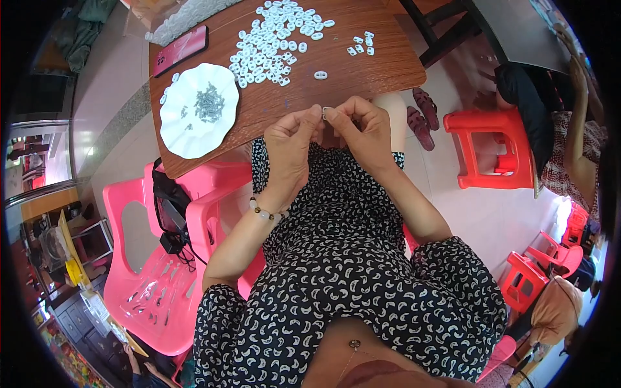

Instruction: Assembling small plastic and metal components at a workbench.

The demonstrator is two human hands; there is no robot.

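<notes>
Patterned dress (349, 278) below, fingers (343, 126) pinch a small piece (325, 112).

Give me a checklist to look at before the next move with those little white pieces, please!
1. Small pale piece pinched: ok, between the fingertips of the left hand and right hand.
2. Small pale piece unbroken: cannot tell, the fingers cover too much of it.
3. Wavy white plate on the table: ok.
4. Little grey bits in one heap: not ok, a few lie apart on the plate.
5. Single white piece apart from the big white pile: ok, it lies alone in front of the hands.
</notes>
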